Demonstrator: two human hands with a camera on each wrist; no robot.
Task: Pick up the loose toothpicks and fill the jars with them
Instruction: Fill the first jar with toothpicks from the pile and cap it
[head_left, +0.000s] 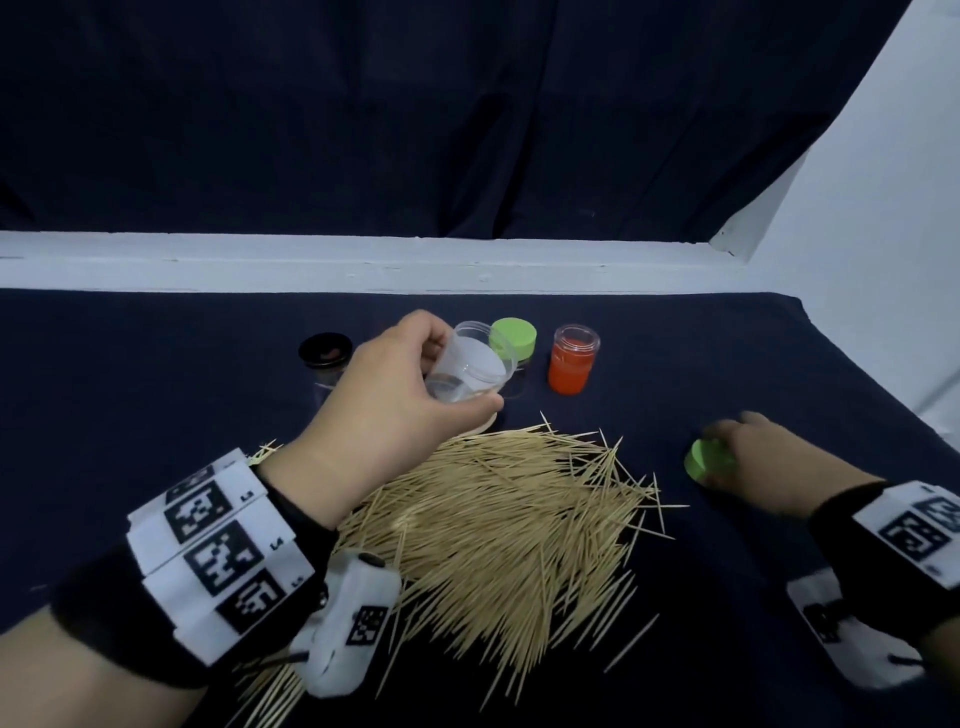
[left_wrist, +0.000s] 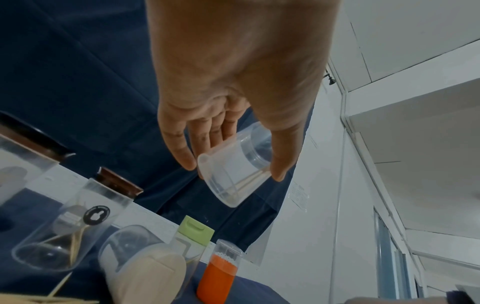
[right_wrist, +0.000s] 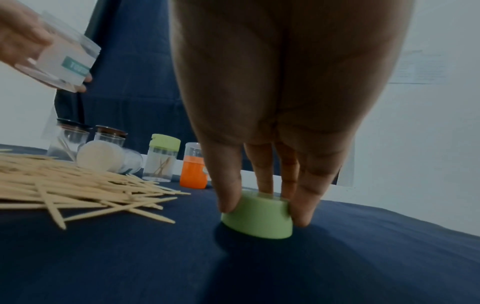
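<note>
Dark cloth (head_left: 156, 415) covers the table, with a big toothpick pile (head_left: 498, 519) spread at its middle.

Beyond the pile stand the jars, among them a green-lidded jar (head_left: 511, 343) and an orange jar (head_left: 571, 366). My left hand (head_left: 384, 395) grips a tilted clear jar (head_left: 472, 369) above the pile; my right hand (right_wrist: 272, 115) pinches a green lid (right_wrist: 257, 216) resting on the cloth. Best to let go of the lid well aside, then gather toothpicks aligned and slide them in.

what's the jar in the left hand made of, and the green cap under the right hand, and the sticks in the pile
Clear jar: see-through, glossy, thin-walled, probably plastic rather than glass.
Green cap: opaque, matte, smooth moulded look, likely plastic.
Toothpicks: pale tan, dull, thin pointed sticks, seemingly wood or bamboo.
</note>
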